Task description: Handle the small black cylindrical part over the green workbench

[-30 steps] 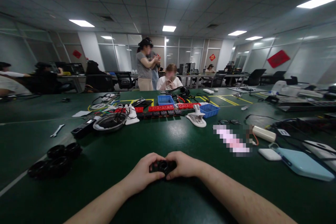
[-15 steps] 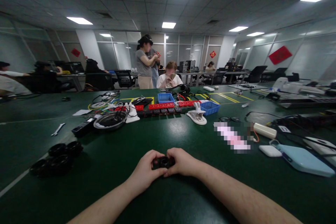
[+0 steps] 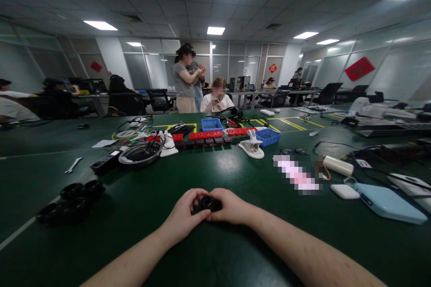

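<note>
Between my two hands, just over the near middle of the green table (image 3: 222, 260), is a small black round part (image 3: 206, 203) with a ring-shaped opening facing me. My left hand (image 3: 183, 210) grips it from the left, thumb along the near side and fingers curled behind. From the right, my right hand (image 3: 230, 206) closes on the same part, its thumb tip close to the left one. The fingers hide much of the part, so its exact kind cannot be made out. Several black ring-shaped pieces (image 3: 76, 206) sit clustered to the left of my left hand.
A wrench (image 3: 73, 166) lies at left, near a metal bowl (image 3: 141, 161) with cables. Ahead are red strips (image 3: 206, 135), a white clip stand (image 3: 252, 149) and blue bins (image 3: 268, 142). Glasses (image 3: 293, 151) and a light-blue case (image 3: 390, 202) lie at right. People sit and stand beyond.
The black part has shifted slightly left and appears turned in my fingers. My right hand has moved a little left with it, covering more of its right side.
</note>
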{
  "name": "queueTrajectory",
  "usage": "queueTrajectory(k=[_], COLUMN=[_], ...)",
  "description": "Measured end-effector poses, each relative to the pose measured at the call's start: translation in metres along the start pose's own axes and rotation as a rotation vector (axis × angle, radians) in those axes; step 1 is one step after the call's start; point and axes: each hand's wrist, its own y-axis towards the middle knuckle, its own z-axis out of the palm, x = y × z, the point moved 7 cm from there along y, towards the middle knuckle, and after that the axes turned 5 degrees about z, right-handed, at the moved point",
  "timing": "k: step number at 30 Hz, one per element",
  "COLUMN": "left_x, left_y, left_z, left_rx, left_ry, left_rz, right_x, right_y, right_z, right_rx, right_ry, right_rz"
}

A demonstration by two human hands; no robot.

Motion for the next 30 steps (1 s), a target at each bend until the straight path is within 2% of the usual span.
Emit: queueTrajectory(k=[6,12,17,22,26,30], left_x=[-0.009,-0.013,-0.012,-0.002,0.010,0.009], left_y=[-0.001,0.000,0.001,0.001,0.000,0.000], left_z=[0.000,-0.001,-0.002,0.000,0.000,-0.003], left_rx=[0.061,0.083,0.088,0.010,-0.112,-0.146], left_ry=[0.028,0.007,-0.010,-0.001,-0.018,0.001], left_rz=[0.102,0.106,0.047,-0.013,-0.077,-0.104], right_x=[-0.009,-0.004,-0.007,-0.015,-0.012,0.000], right_y=[0.003,0.001,0.003,0.004,0.003,0.000], right_z=[-0.002,-0.004,-0.005,-0.002,0.001,-0.002], right_rx=[0.111,0.197,0.191,0.056,-0.116,-0.258], right_ry=[0.118,0.088,0.102,0.037,-0.181,-0.401], right_rz=[0.041,0.005,0.042,0.140,0.258,0.262])
